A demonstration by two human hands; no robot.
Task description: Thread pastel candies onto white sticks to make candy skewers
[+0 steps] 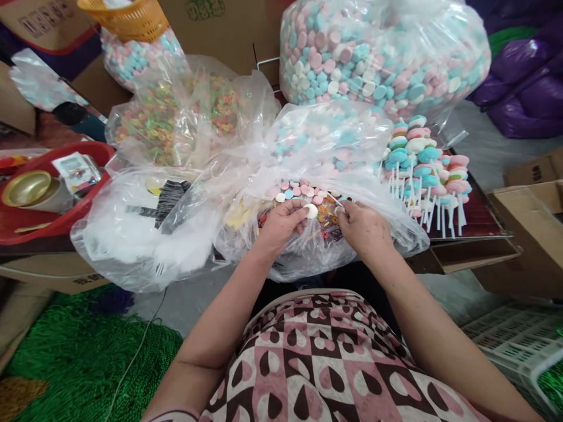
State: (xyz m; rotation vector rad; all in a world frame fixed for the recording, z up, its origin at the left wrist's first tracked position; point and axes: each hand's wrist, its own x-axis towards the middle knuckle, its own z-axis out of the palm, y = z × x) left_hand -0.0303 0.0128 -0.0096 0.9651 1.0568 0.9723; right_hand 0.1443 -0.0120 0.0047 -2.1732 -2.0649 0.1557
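My left hand (284, 221) pinches a white, round marshmallow (311, 211) between thumb and fingertips. A short way to the right, my right hand (364, 225) is closed on a thin white stick (334, 200); a white round piece (338, 211) shows at its fingertips. Both hands are over an open clear plastic bag. Beneath them lie small ring-shaped candies (328, 218) in orange, yellow and red. Just beyond are loose pink, white and blue marshmallows (303, 190). To the right stands a cluster of stacked marshmallow lollipops (417, 153) on white sticks.
A large bag of marshmallows (378, 64) stands at the back, with a bag of ring candies (167, 126) to its left. A bag of white sticks (145, 228) and a red basin (94, 161) are at left. Cardboard boxes (528, 234) flank the table's right edge.
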